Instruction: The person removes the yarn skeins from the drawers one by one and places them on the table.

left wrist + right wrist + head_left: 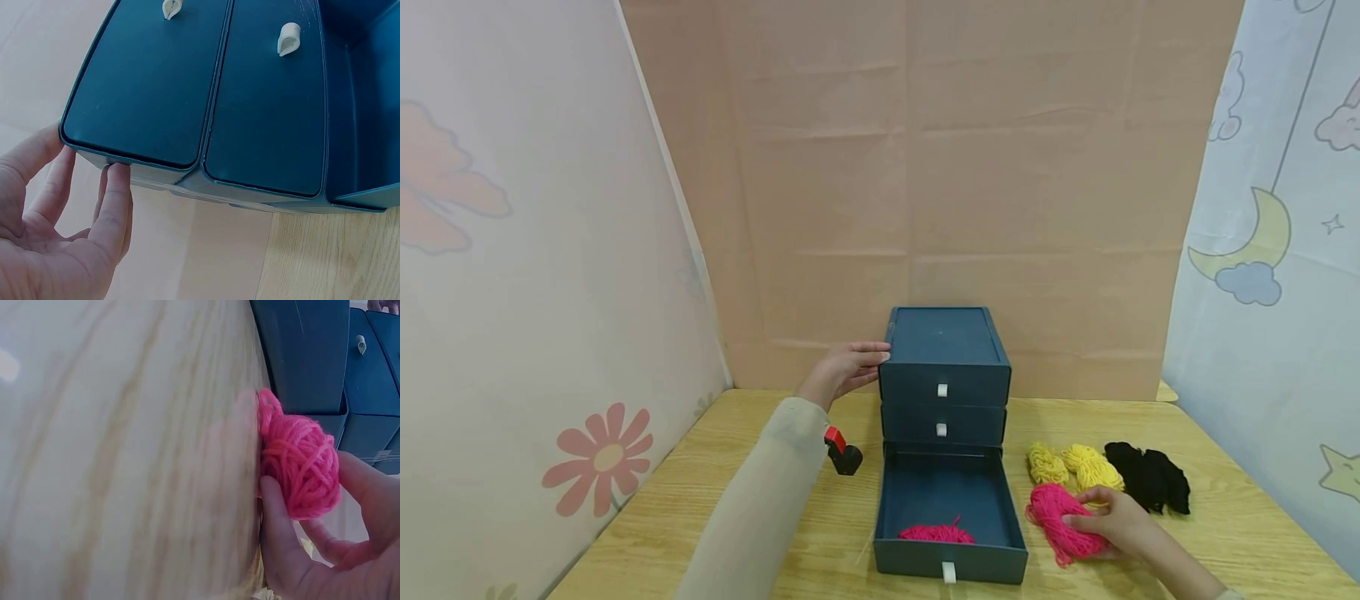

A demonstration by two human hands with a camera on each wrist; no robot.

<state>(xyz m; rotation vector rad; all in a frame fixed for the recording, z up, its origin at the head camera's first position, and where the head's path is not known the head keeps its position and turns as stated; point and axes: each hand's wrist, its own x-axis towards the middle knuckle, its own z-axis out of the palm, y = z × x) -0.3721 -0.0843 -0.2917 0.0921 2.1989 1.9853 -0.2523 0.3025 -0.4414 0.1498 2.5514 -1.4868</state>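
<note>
My left hand [850,367] rests against the upper left side of a dark blue drawer cabinet [947,337]. In the left wrist view, the fingertips [117,178] touch its corner and side, with fingers mostly extended. The bottom drawer [951,560] is pulled out, and a pink yarn bundle [936,533] lies inside near its front. To the right of that drawer, my right hand [1116,521] grips another pink yarn ball [303,465] between thumb and fingers, low at the table. The two upper drawers are closed and have white pull tabs [942,390].
Two yellow yarn bundles [1092,467] and black yarn [1148,477] lie on the wooden table [715,475] just beyond the right hand. A black and red device [844,454] is at the left wrist. Brown paper [820,192] hangs behind the cabinet, with patterned sheets on both sides.
</note>
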